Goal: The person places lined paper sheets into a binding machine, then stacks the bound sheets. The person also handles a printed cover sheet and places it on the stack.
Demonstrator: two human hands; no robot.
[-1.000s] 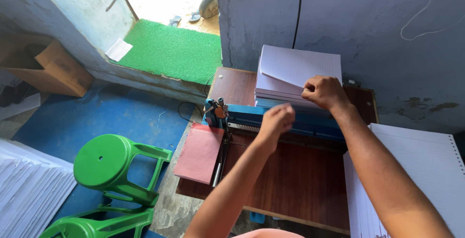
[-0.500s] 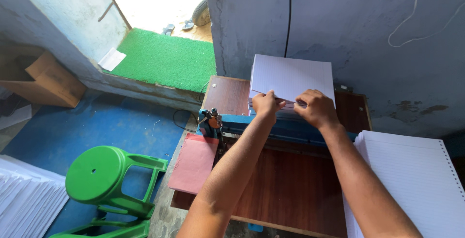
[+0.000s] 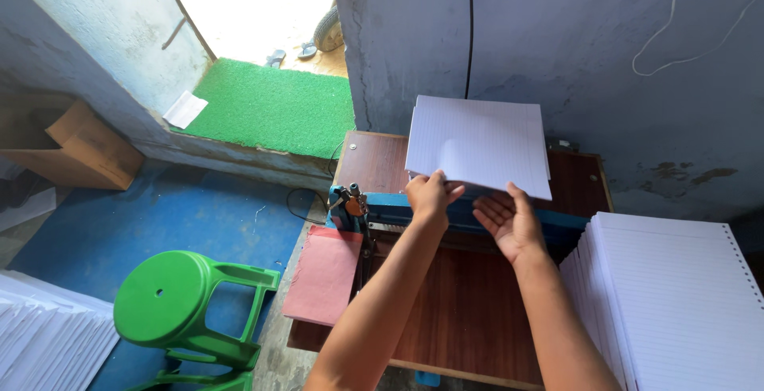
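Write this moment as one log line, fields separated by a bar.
left hand: grips near edge of lined paper stack | right hand: open, palm up under stack edge | stack: over blue machine on wooden table

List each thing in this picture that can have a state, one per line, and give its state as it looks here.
Paper stack: lifted at its near edge, held over the blue machine.
Left hand: fingers gripping the stack's near edge.
Right hand: open, palm up under the stack's edge.
Punched paper pile: lying flat on the table.
Green stool: upright, unoccupied.
Cardboard box: open.
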